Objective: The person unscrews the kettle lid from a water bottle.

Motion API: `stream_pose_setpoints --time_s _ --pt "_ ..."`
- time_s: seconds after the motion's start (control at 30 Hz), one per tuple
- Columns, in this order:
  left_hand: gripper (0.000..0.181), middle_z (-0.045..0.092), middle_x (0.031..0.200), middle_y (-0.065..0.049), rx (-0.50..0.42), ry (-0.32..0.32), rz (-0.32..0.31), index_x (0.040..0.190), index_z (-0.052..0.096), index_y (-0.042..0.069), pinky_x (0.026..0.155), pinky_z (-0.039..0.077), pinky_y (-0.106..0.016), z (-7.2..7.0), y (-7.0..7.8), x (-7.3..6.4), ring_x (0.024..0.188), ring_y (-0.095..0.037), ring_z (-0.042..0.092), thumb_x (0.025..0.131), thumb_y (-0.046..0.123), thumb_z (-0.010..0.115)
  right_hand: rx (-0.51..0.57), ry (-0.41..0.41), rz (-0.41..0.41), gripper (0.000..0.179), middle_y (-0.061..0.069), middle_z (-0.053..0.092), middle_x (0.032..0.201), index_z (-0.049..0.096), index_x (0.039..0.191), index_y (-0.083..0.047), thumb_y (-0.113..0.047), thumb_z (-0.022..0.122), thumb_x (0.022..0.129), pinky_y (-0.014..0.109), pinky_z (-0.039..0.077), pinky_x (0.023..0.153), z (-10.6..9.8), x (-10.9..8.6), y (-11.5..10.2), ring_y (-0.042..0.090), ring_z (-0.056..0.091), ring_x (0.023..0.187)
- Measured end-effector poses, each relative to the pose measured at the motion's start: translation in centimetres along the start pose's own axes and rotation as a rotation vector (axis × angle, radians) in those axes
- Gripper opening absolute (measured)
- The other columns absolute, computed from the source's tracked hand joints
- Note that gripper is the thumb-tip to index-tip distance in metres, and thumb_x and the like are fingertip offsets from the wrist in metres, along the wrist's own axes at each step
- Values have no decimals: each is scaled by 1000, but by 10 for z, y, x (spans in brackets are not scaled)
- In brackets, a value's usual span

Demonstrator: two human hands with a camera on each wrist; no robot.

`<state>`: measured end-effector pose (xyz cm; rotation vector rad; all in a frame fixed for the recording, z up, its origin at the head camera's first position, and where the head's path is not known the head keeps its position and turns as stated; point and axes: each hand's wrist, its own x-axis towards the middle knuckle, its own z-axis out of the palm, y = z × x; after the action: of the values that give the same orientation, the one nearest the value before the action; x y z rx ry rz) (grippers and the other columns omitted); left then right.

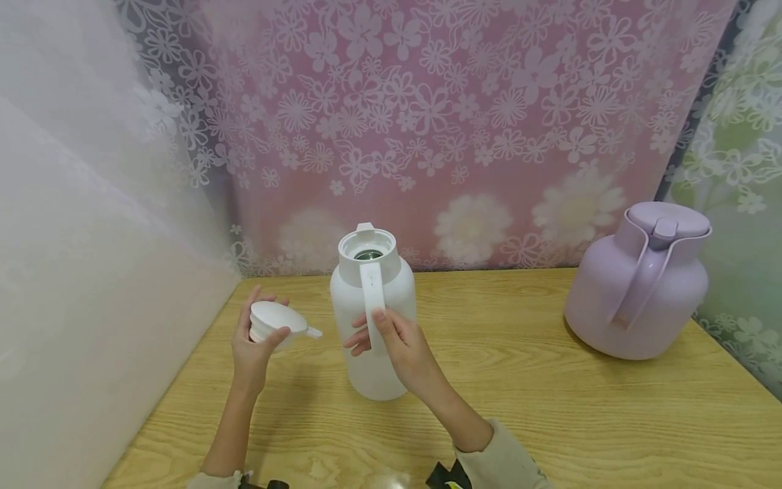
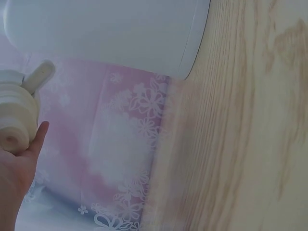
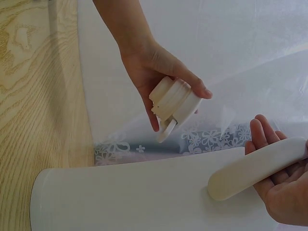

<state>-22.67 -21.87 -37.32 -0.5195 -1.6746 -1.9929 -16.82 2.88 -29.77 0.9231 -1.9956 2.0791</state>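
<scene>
Lid (image 1: 277, 316) in your left fingers (image 1: 247, 305); jug (image 1: 397, 292) right of them, handle (image 1: 370, 285) in your right fingers (image 1: 360, 337); second jug (image 1: 635, 285) farther right.

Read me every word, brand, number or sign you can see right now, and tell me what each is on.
No legible text in any view.
Handle of the white jug: a small mark near its top, too small to read.
White lid: none visible.
Lilac jug: none visible.

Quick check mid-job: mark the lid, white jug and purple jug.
Lid (image 1: 277, 314): head view, on its top face.
White jug (image 1: 372, 291): head view, on its handle.
Purple jug (image 1: 640, 284): head view, on its handle.
</scene>
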Motion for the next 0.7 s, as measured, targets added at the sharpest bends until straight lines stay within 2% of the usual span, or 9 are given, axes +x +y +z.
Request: stream_pose_setpoints --time_s 0.17,0.37,0.57,0.7 --pt "81 45 125 -4 152 0 -82 142 31 7 82 45 -21 -3 -4 1 110 -18 51 73 -19 64 6 0 -8 31 29 63 82 55 97 15 -2 29 101 40 51 72 0 0 0 43 62 73" --pt "79 45 123 -6 298 -19 -156 140 33 9 78 46 -20 -6 -9 3 103 -15 51 74 -10 71 10 -4 -3 32 29 63 83 55 98 15 -3 28 101 40 51 72 0 0 0 43 62 73" --pt "72 44 122 -9 442 -40 -253 129 32 11 70 48 -26 -9 -16 5 95 -22 50 73 10 79 7 -3 0 32 29 63 83 54 98 15 -3 28 101 44 50 73 0 0 0 43 62 73" --pt "76 38 122 -13 511 -76 -315 128 30 11 67 49 -31 -10 -19 6 93 -27 49 72 21 81 21 0 3 32 27 64 83 56 99 13 -3 28 101 43 50 73 -1 1 13 41 63 73"
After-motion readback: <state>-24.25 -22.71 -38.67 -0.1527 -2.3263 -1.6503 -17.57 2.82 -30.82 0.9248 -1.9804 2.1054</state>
